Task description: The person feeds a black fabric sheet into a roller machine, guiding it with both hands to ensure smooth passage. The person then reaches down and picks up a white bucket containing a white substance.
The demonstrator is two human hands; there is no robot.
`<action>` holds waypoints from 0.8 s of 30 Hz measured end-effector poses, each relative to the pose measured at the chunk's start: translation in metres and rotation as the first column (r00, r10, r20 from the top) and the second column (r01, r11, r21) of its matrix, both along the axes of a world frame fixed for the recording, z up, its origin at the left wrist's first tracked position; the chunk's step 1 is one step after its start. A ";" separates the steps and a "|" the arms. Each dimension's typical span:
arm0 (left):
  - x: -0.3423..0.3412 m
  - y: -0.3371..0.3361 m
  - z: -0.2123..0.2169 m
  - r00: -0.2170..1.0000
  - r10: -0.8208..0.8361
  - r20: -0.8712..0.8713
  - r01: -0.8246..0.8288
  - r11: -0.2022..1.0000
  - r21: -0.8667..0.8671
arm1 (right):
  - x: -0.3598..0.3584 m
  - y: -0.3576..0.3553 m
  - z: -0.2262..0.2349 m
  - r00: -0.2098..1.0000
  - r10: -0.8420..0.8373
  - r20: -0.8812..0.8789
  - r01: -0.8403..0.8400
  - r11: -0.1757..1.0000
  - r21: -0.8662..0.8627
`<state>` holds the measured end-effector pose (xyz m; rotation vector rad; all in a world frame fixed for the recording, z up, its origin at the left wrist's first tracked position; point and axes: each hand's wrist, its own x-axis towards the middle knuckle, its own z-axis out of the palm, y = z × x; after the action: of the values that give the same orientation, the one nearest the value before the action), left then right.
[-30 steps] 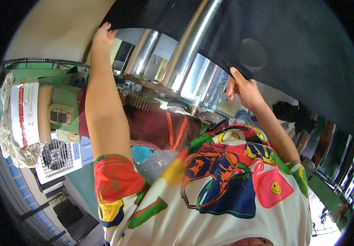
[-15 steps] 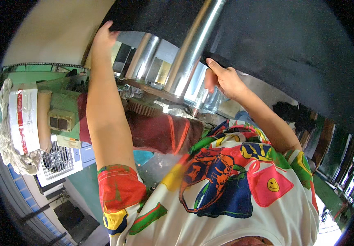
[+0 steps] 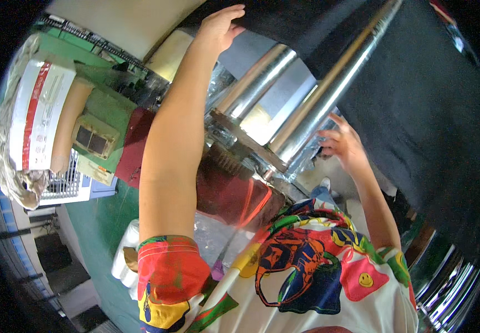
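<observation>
Right hand [image 3: 344, 145] fingers [image 3: 328, 149] partly hidden behind metal roller [image 3: 312, 111].

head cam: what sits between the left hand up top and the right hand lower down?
In the head view, two shiny metal rollers run slantwise between the left hand on the black fabric sheet and the right hand; pale sheet shows between them.

The left arm extends upward and forward, nearly straight from shoulder to wrist, with the left hand [image 3: 220, 25] raised at the top of the view, palm open and fingers spread loosely. The right arm is bent at the elbow and reaches forward at a lower height, its forearm angled up toward the middle of the view. The right hand [image 3: 342, 145] is open, with the fingers [image 3: 328, 139] curled slightly and pointing left.
</observation>
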<state>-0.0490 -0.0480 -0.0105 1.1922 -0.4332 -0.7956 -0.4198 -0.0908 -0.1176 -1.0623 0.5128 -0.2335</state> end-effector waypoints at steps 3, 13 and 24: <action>0.005 0.012 0.017 0.979 0.184 -0.088 -0.184 0.983 0.012 | -0.039 -0.016 -0.022 0.951 -0.309 -0.010 0.289 0.878 0.382; 0.047 0.035 0.005 0.831 0.533 -0.158 -0.527 0.846 0.081 | -0.089 -0.047 -0.129 0.879 -0.439 -0.186 0.440 0.598 0.670; -0.014 -0.005 0.029 0.957 0.233 -0.175 -0.237 0.972 -0.003 | 0.017 -0.012 -0.130 0.930 -0.353 -0.100 0.271 0.479 0.835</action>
<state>-0.0626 -0.0534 0.0188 1.1170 -0.1528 -0.6791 -0.4024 -0.1025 -0.2479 0.0259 0.6439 -0.3075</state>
